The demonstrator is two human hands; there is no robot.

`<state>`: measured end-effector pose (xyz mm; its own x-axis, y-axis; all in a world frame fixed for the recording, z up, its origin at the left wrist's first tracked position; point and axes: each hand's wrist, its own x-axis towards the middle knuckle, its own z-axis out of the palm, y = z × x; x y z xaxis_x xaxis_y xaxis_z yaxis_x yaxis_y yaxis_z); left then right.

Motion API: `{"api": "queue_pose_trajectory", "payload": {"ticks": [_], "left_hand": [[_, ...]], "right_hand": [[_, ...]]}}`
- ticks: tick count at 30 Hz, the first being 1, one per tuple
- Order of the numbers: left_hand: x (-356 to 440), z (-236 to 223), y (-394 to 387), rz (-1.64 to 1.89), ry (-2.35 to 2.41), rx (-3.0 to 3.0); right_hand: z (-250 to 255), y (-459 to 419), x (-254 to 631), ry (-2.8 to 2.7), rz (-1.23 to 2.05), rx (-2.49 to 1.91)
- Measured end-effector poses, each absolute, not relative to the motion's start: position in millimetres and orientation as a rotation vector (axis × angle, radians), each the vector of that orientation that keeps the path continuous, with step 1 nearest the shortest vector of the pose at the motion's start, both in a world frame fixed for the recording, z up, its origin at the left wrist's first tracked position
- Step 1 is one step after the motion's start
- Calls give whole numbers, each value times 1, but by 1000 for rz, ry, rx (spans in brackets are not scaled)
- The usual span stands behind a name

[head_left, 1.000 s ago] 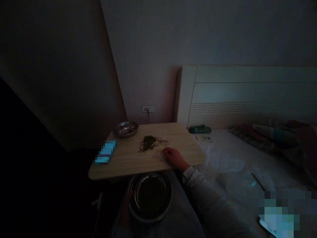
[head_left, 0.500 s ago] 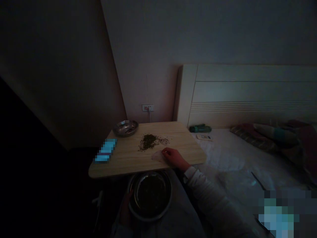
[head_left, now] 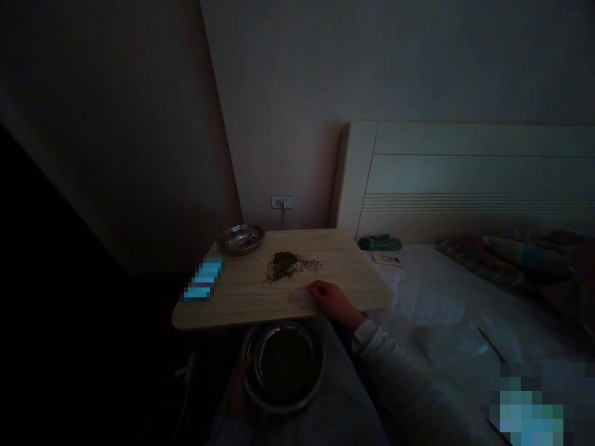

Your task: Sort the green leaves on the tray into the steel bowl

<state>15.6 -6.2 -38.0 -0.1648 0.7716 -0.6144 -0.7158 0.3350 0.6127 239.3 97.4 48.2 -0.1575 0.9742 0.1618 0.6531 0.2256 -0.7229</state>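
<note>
Head | left hand (head_left: 240,387) curled, holding lap bowl (head_left: 284,409) | right hand (head_left: 332,301) low over table (head_left: 223,310), pinching translucent film (head_left: 301,297)

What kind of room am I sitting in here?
Probably a bedroom: a pale headboard stands against the wall, a light sheet spreads below it, and a crumpled striped blanket lies on top at the right.

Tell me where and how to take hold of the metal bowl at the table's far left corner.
I'd pinch the right side of the rim of the metal bowl, coming from above and the right. It stands upright with a wide, open rim, and bare wood separates that side from the green pile; its left side sits by the table's edge.
</note>
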Motion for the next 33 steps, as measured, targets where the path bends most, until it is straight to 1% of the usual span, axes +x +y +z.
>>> {"api": "queue_pose_trajectory", "payload": {"ticks": [6, 11, 19, 27, 33], "left_hand": [[20, -24, -5, 1333, 1132, 63], [22, -12, -8, 1280, 1095, 53], [23, -16, -7, 1262, 1116, 23], [24, -8, -9, 1242, 1120, -51], [22, -17, -6, 1297, 1102, -6]], "right_hand": [[46, 92, 237, -1885, 602, -1597], [48, 92, 242, -1830, 558, -1657], [41, 66, 220, -1862, 626, -1530], [43, 70, 229, -1810, 535, -1732], [43, 81, 240, -1770, 514, -1750]]}}
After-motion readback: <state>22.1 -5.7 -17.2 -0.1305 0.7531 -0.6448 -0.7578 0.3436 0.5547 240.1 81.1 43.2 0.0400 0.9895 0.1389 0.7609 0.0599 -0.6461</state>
